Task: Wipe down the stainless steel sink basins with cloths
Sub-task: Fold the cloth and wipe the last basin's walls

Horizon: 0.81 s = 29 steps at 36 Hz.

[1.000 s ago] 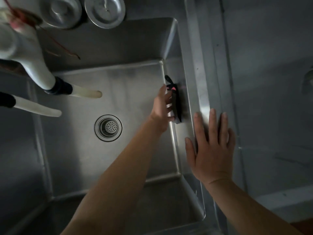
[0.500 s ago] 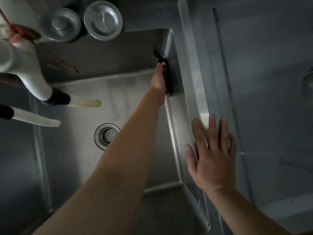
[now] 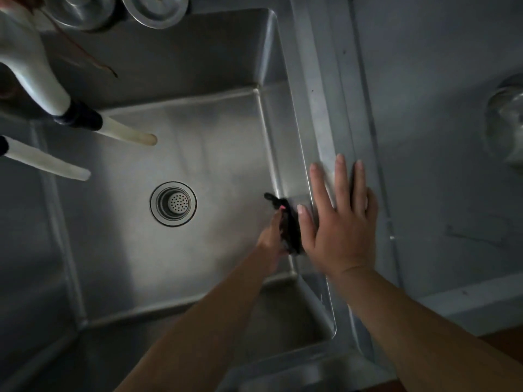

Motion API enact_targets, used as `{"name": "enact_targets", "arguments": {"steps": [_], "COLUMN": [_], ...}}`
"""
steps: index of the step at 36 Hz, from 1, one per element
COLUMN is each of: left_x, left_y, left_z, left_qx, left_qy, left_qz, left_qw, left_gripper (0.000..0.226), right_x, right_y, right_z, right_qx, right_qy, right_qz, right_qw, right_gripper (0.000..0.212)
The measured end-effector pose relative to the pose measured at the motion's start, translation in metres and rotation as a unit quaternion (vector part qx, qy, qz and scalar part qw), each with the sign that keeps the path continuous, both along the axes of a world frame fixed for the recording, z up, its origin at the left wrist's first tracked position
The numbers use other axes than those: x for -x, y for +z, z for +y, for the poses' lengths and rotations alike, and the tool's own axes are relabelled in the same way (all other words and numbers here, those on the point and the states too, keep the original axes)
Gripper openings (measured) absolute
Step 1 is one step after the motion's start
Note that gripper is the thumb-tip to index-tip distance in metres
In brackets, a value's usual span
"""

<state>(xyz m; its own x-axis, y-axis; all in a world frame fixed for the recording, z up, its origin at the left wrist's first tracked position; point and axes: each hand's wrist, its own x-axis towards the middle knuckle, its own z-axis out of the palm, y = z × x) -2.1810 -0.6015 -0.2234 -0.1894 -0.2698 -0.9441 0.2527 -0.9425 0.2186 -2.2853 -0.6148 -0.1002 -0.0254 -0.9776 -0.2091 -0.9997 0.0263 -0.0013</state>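
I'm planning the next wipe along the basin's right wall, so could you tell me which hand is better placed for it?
Left, probably. The left hand already presses the dark cloth against the right wall of the basin. The right hand lies flat on the rim with no cloth visible under it, seemingly bracing.

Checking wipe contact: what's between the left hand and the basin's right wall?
Head view: a dark cloth, pressed by the left hand against the right wall.
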Motion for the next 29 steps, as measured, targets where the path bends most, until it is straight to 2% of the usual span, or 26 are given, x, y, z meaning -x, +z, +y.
{"name": "enact_targets", "arguments": {"steps": [5,11,15,18,19,21,23,27,29], "left_x": [0.004,-0.007,-0.01,-0.007,-0.007,-0.007,-0.006,-0.003,-0.001], "left_y": [0.03,0.063,0.097,0.118,0.123,0.126,0.126,0.127,0.125], "left_z": [0.01,-0.047,-0.113,-0.15,-0.158,-0.171,-0.18,-0.186,-0.184], "left_qx": [0.009,0.142,0.261,0.334,0.346,0.36,0.401,0.506,0.525], "left_qy": [0.007,0.03,0.044,0.028,0.022,0.014,-0.014,-0.09,-0.138], "left_qz": [0.029,0.033,0.004,-0.043,-0.055,-0.086,-0.144,-0.277,-0.315], "left_qw": [1.0,0.989,0.964,0.941,0.936,0.929,0.905,0.812,0.778], "left_gripper": [0.04,0.053,0.05,0.035,0.036,0.054,0.06,0.044,0.041], "right_x": [0.001,0.002,0.003,0.003,0.003,0.003,0.003,0.002,0.002], "right_y": [0.0,-0.001,0.002,0.004,0.004,0.004,0.004,0.004,0.003], "right_z": [0.003,0.002,0.001,0.0,0.0,0.0,-0.001,-0.002,-0.002], "right_qx": [0.0,0.0,-0.022,-0.035,-0.04,-0.044,-0.041,-0.039,-0.038], "right_qy": [0.001,-0.001,-0.003,-0.002,-0.001,-0.003,-0.003,0.001,0.0], "right_qz": [0.0,-0.009,-0.005,-0.001,-0.001,-0.002,-0.001,0.0,0.0], "right_qw": [1.0,1.0,1.0,0.999,0.999,0.999,0.999,0.999,0.999], "right_gripper": [0.063,0.063,0.065,0.065,0.066,0.066,0.066,0.065,0.065]}}
